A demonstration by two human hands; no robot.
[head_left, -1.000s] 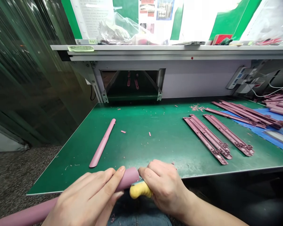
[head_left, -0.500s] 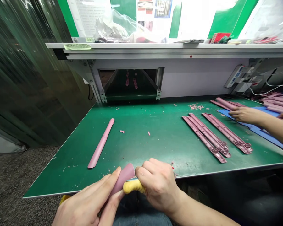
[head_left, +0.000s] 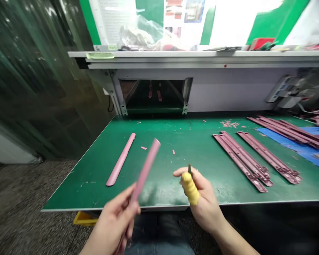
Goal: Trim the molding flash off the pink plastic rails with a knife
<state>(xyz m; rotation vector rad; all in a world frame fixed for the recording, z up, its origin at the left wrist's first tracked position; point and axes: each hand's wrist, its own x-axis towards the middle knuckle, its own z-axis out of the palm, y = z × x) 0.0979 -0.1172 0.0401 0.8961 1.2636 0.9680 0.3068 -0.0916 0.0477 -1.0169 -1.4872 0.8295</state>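
Note:
My left hand is closed around the lower part of a long pink plastic strip, which tilts up over the bench and is slightly blurred. My right hand is apart from it, with the thumb covered in a ridged yellow wrap. A small dark blade sticks up between that thumb and the fingers; the rest of it is hidden. Left of my hands, a similar pink strip lies smooth side up on the green bench.
Several pink strips lie hollow side up at the right, with more on a blue sheet. Pink scraps dot the bench. A framed opening with pink pieces inside sits under the shelf. A yellow bin shows below the bench edge.
My right hand has moved away from the pink strip with the blade. The left hand has raised and tilted the strip upward. The other person's hands at the right are gone from view.

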